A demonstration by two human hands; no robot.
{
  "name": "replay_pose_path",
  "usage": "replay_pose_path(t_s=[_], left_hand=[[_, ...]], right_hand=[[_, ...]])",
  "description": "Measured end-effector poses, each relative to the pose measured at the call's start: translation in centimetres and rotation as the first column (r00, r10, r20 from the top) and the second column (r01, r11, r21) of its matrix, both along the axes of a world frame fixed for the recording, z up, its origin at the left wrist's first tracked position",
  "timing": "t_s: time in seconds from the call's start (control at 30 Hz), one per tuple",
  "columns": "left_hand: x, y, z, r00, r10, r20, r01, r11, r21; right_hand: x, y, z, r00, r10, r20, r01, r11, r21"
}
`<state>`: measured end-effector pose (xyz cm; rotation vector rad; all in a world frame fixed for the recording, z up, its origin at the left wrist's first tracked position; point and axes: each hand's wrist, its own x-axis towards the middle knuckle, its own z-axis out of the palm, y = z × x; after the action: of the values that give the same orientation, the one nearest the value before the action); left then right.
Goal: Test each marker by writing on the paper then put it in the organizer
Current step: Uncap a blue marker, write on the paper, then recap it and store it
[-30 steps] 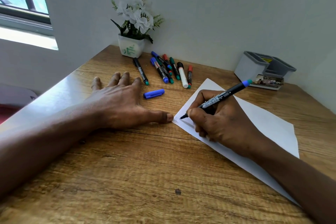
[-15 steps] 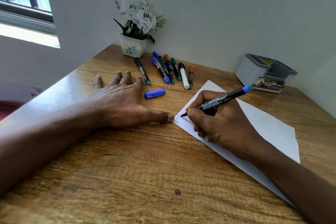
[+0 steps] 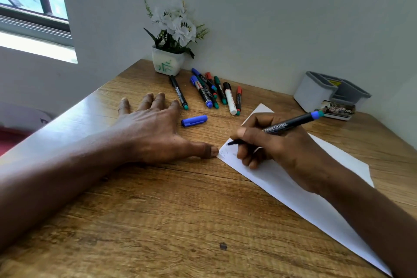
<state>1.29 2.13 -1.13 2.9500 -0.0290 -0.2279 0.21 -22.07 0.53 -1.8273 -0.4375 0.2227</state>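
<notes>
While the right hand (image 3: 282, 144) grips it, marker (image 3: 291, 123) tip on paper (image 3: 316, 198) beside flat, released left hand (image 3: 155, 128)

We see the black marker (image 3: 288, 124) with its blue end cap at centre right of the frame, uncapped and slanted, its dark tip low at the near-left corner of the paper (image 3: 316, 198); whether it touches we cannot tell. Faint marks show by that corner. The white sheet lies flat, running from centre toward the lower right. The marker's blue cap (image 3: 194, 120) lies on its side just left of the sheet. Above it, at upper centre, the other markers (image 3: 212, 92) lie capped, fanned side by side. The grey organizer (image 3: 316, 92) stands at the right, its compartments open upward.
</notes>
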Motion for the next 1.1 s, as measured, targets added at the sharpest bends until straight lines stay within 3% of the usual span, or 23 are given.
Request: replay_pose_path(t_s=[0.13,0.27,0.43,0.73,1.1], left_hand=[[-0.1,0.1,0.0,1.000,-0.007,0.008,0.007,1.000,0.000],[-0.2,0.1,0.1,1.000,-0.004,0.008,0.004,1.000,-0.002],[-0.3,0.0,0.3,1.000,-0.008,-0.005,0.008,1.000,-0.007],[0.0,0.1,0.2,1.000,-0.005,-0.011,0.005,1.000,0.006],[0.1,0.2,-0.1,1.000,-0.006,-0.003,0.006,1.000,0.000]], right_hand=[[0.3,-0.3,0.1,0.999,0.014,0.053,-0.006,0.990,-0.141],[-0.1,0.3,-0.8,0.971,-0.004,0.239,0.030,0.994,-0.106],[-0.1,0.3,-1.3,0.945,-0.069,0.321,0.120,0.982,-0.144],[-0.1,0.4,-1.1,0.937,-0.065,0.343,0.145,0.966,-0.214],[-0.3,0.5,-1.1,0.953,-0.083,0.290,0.131,0.980,-0.151]])
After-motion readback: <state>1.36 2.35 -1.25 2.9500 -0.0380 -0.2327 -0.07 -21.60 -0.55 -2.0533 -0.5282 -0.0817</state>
